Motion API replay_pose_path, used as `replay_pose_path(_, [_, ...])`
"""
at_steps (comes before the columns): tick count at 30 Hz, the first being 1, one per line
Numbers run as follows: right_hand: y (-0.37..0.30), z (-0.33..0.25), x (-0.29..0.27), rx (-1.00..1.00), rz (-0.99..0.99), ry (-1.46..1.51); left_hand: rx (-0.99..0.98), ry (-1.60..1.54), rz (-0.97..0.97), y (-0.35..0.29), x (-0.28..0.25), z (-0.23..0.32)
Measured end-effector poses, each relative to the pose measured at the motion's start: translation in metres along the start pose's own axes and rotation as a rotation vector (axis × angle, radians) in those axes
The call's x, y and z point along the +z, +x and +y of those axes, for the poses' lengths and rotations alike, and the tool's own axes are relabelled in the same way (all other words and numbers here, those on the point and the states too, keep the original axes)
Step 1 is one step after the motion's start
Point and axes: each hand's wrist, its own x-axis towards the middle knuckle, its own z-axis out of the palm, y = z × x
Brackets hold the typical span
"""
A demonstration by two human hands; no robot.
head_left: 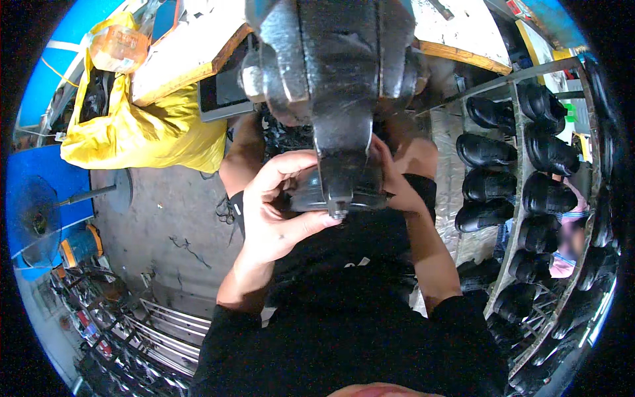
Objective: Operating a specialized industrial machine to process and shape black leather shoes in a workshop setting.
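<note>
"What is nearest?"
"A seated person in a black shirt [344,324]. Ahead, a black glossy piece [305,193], perhaps a shoe, sits between both hands at the tip of a dark machine arm [342,86]."

"How are the hands?"
"The left hand [271,205] pinches the piece's left end, thumb on the near side, fingers curled over the far side. The right hand [400,188] is at its right end; its fingertips are hidden, so I cannot tell its grip."

"How far along is it?"
"The piece is in place at the machine, so work seems under way. Nothing shows it finished; what is left is hidden."

"And beyond?"
"Right, black shoes [486,149] stand on a metal rack [549,68], whether done or waiting I cannot tell. Far left, a yellow bag [149,135]; farthest, white worktops [198,46]."
</note>
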Motion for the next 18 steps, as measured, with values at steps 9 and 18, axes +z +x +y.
replay_pose_path(9, [-0.036,-0.068,-0.091,0.130,0.233,-0.336,-0.004,-0.303,0.033,-0.005,0.013,-0.020])
replay_pose_path(18, [-0.010,-0.195,-0.095,-0.166,0.360,-0.586,0.045,-0.484,0.169,-0.015,0.016,-0.020])
